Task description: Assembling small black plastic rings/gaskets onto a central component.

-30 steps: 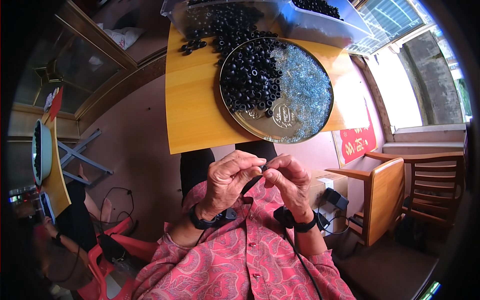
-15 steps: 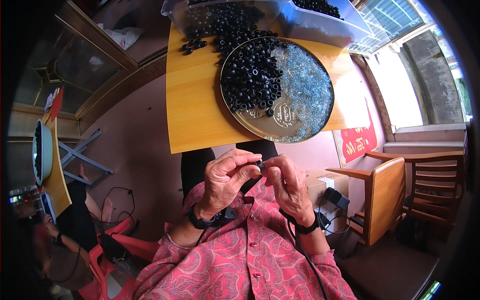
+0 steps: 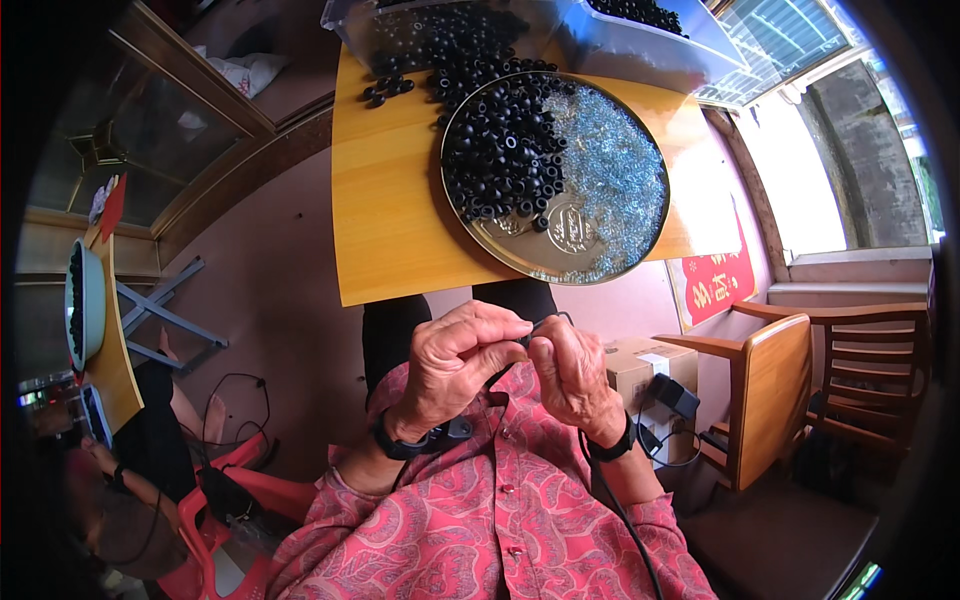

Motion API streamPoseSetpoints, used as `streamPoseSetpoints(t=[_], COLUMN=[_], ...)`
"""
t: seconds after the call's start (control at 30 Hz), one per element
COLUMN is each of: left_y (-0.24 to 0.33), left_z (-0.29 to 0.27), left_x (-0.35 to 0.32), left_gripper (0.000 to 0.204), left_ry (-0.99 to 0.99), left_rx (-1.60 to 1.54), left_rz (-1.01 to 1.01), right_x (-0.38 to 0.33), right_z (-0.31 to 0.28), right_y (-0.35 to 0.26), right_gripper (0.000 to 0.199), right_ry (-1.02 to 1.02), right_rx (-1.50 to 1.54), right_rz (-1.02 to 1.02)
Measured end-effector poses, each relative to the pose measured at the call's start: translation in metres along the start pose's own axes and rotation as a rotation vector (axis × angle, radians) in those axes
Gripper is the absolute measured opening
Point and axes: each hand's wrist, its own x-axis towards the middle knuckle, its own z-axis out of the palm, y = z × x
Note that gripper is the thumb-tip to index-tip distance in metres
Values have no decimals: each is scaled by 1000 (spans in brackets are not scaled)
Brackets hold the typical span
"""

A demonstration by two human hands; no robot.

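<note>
Black ring (image 3: 528,338) pinched between left hand (image 3: 455,365) and right hand (image 3: 570,372), each grip clamped (held chest-high).

A small dark piece (image 3: 538,327), pinched between the left hand (image 3: 462,365) and right hand (image 3: 570,372), is mostly hidden by fingers.

Single head view, fisheye, looks steeply down from above. Hands close, centre-low: left hand (image 3: 462,370), right hand (image 3: 570,375). Wooden table (image 3: 390,220) farther up frame. Edges bend at rim.

A home workroom: wooden chair (image 3: 800,390), table (image 3: 400,220) heaped with black rings (image 3: 500,150).
</note>
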Motion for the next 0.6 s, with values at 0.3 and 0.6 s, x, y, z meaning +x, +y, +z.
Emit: streamPoseSetpoints(t=[0.3, 0.6], left_y=[-5, -7], left_z=[0, -2], left_x=[2, 6], left_gripper=[19, 19], left_ry=[-12, -17], left_rx=[-12, -5], left_rz=[131, 191], right_x=[-2, -1], right_z=[3, 1], right_y=[-23, -25], right_gripper=[23, 33], right_ry=[58, 20], right_rx=[242, 876], right_rz=[258, 667])
